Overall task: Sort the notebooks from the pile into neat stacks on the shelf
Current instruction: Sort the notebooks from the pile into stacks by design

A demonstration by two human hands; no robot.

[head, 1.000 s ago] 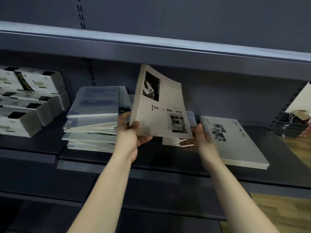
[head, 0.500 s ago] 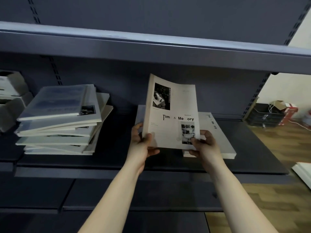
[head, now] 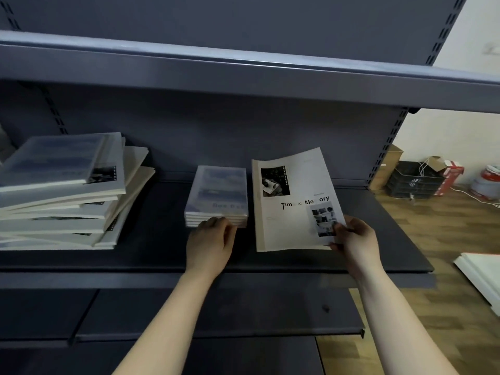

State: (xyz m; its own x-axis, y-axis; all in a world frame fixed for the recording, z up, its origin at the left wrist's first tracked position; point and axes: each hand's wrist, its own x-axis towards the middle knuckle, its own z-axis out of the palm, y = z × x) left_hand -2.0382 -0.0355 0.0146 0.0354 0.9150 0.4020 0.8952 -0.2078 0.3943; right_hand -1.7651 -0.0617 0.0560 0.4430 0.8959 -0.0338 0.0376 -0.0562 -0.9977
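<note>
Here, right hand (head: 354,239) gripping notebook (head: 292,207).

Dark grey metal shelving (head: 243,262) with slotted uprights, wood-look floor (head: 438,220) at right, pale wall (head: 465,125), black crate (head: 415,180), cardboard boxes (head: 443,169), dim light.

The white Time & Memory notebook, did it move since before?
Yes. The white Time & Memory notebook came down from upright, toward the dark shelf, right of the blue stack.
</note>
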